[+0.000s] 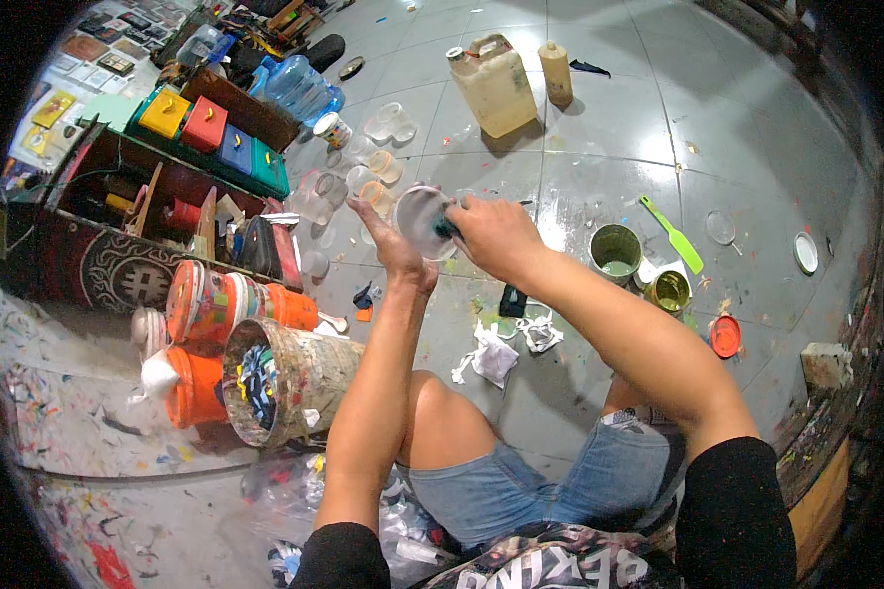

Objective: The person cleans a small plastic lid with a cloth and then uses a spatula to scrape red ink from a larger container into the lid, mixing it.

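Observation:
A clear, cloudy plastic cup (418, 218) is tipped with its mouth toward me, held in front of me above the floor. My left hand (400, 249) cradles it from below and behind, thumb stretched out to the left, the other fingers mostly hidden by the cup. At the cup's right rim, my right hand (496, 234) has its fingers closed on a small dark teal wad (445, 227) that looks like cloth and presses against the cup's inside. Several more clear plastic cups (391, 122) stand on the floor just beyond and left of my hands.
Right of my hands are a stained pot (615, 252), a smaller yellowish can (670, 292) and a lime-green spatula (674, 236). A jerrycan (496, 88) and a bottle (555, 75) stand farther off. White rags (491, 355) lie before my knees; a scrap-filled bucket (295, 378) is at left.

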Tool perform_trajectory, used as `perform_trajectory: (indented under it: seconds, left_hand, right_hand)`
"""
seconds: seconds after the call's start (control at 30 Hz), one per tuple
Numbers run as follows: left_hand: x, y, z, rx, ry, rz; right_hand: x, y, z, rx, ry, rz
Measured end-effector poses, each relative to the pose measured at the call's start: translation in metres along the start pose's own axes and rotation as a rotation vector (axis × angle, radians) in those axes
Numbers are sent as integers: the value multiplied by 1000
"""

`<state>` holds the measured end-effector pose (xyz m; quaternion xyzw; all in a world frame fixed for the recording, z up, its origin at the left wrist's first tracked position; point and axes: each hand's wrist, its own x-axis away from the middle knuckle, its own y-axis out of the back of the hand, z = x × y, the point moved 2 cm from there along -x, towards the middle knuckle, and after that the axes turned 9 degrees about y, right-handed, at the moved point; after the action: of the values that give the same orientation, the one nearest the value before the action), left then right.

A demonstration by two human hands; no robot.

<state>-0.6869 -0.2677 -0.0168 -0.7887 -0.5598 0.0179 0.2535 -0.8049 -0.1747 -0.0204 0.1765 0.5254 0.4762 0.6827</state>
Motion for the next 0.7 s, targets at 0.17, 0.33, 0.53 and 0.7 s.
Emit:
perform_trajectory:
  seconds: [0.17, 0.33, 0.53, 0.7]
  left_hand:
    - [6, -8, 14, 34, 130, 124]
    - [-12, 4, 9, -99, -84, 56]
    - [11, -24, 3, -57, 105, 160]
    - [16, -26, 0, -61, 220, 209]
  right_hand:
    - [-7, 11, 2, -108, -42, -209]
    - [-20, 35, 10, -368, -125, -505]
    - [-18, 40, -8, -307, 16, -365]
    - [-17, 33, 3, -13, 146, -97]
